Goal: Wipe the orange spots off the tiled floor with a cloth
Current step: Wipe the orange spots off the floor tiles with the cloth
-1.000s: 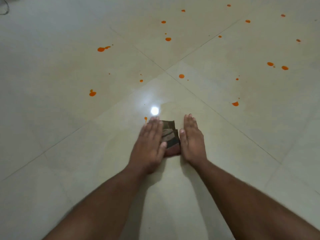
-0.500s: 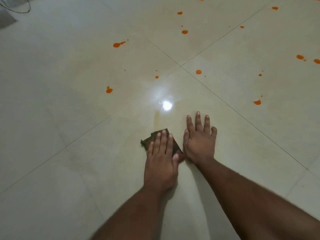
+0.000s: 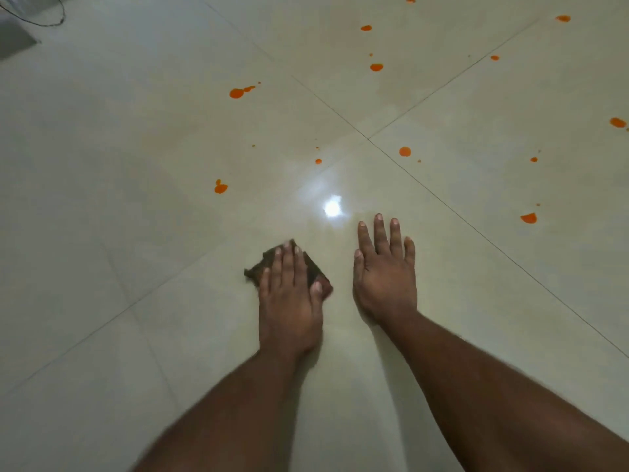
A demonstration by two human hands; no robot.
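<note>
My left hand (image 3: 289,301) lies flat on a small dark brown cloth (image 3: 269,262), pressing it onto the pale tiled floor (image 3: 136,199); the cloth's corners stick out to the left and right of my fingers. Beside it, my right hand (image 3: 386,274) rests palm down on the bare tile with fingers spread, holding nothing. Several orange spots lie farther out: one (image 3: 220,188) to the upper left of the cloth, one (image 3: 405,151) beyond my right hand, one (image 3: 528,218) to the right, a larger blot (image 3: 236,93) farther off.
Grout lines cross at a junction (image 3: 367,137) ahead. A bright light reflection (image 3: 332,208) shines on the tile just beyond my hands. A thin dark cable loop (image 3: 51,18) and a grey edge (image 3: 17,42) sit at the far upper left.
The cloth and my left hand have slid left and toward me, off the small orange spot near the glare, which is gone. My right hand left the cloth and now lies flat, fingers spread.
</note>
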